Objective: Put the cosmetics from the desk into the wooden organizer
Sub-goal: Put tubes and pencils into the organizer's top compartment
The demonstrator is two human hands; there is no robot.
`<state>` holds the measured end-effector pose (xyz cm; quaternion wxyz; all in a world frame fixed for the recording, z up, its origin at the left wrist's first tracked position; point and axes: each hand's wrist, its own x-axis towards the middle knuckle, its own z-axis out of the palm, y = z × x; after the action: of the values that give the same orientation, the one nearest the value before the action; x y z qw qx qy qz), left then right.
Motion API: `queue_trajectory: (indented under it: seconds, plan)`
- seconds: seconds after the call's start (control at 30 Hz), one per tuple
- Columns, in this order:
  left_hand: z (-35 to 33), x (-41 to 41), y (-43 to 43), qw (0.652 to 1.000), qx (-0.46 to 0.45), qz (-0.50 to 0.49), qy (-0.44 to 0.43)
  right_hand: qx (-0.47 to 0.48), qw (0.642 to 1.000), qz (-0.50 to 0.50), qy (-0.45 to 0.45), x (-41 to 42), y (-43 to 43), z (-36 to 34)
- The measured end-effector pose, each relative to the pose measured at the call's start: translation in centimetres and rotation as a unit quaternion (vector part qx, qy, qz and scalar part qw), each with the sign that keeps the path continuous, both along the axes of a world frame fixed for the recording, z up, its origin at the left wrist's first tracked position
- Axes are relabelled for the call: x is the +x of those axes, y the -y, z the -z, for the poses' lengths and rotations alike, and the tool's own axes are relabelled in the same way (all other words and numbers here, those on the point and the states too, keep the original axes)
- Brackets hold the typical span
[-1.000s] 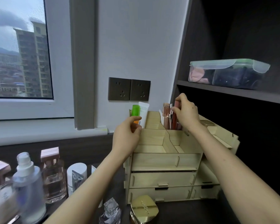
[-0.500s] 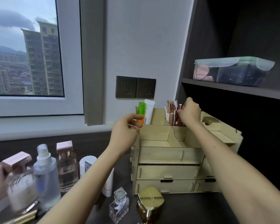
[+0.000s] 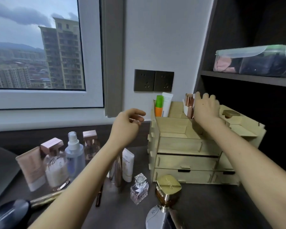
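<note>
The wooden organizer stands on the dark desk against the wall. A green-and-orange tube and a white tube stand in its back left compartment, and rose-gold sticks in the back middle one. My right hand hovers at those sticks with relaxed fingers, gripping nothing I can see. My left hand hangs loosely curled and empty, just left of the organizer. On the desk stand a pink tube, perfume bottle, spray bottle, white tube, small clear bottle and gold jar.
A dark shelf unit rises on the right, with a lidded plastic box on its shelf above the organizer. Wall sockets sit behind the organizer. A gold pen, a thin brown pencil and a dark round object lie near the desk front.
My left hand has let go of the organizer's left edge and drawn back to the left. My right hand stays at the rose-gold sticks. The view has tilted down, showing more of the desk.
</note>
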<state>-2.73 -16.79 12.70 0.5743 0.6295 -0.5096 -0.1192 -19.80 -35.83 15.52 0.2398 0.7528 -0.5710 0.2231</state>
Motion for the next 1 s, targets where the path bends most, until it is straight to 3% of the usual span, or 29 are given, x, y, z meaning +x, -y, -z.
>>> queue_trajectory:
  seconds: [0.07, 0.13, 0.2, 0.3, 0.43, 0.57, 0.77, 1.0]
  plan:
    - [0.1, 1.0, -2.0, 1.000, 0.005, -0.021, 0.008, -0.057, 0.992, -0.096, 0.058, 0.6, -3.2, 0.3]
    - [0.4, 1.9, -4.3, 0.999, 0.006, -0.048, 0.018, -0.055, 0.960, -0.228, 0.152, 1.4, -8.1, 0.9]
    - [1.0, 3.0, -6.9, 0.996, 0.023, -0.088, 0.027, 0.030, 0.903, -0.362, 0.229, 2.2, -14.4, 2.5]
    - [3.1, 4.8, -10.6, 0.978, 0.088, -0.168, 0.091, 0.183, 0.847, -0.452, 0.214, 4.2, -21.3, 6.6]
    - [8.5, 6.9, -14.5, 0.913, 0.227, -0.249, 0.229, 0.304, 0.856, -0.410, 0.080, 8.7, -24.3, 13.0]
    - [13.5, 7.2, -15.3, 0.830, 0.373, -0.232, 0.345, 0.295, 0.896, -0.331, 0.002, 12.8, -24.9, 16.7]
    - [15.2, 6.8, -13.7, 0.792, 0.404, -0.237, 0.392, 0.300, 0.918, -0.255, 0.037, 15.9, -24.2, 18.6]
    - [15.6, 7.5, -13.6, 0.813, 0.404, -0.213, 0.360, 0.420, 0.872, -0.248, 0.044, 12.5, -24.4, 17.0]
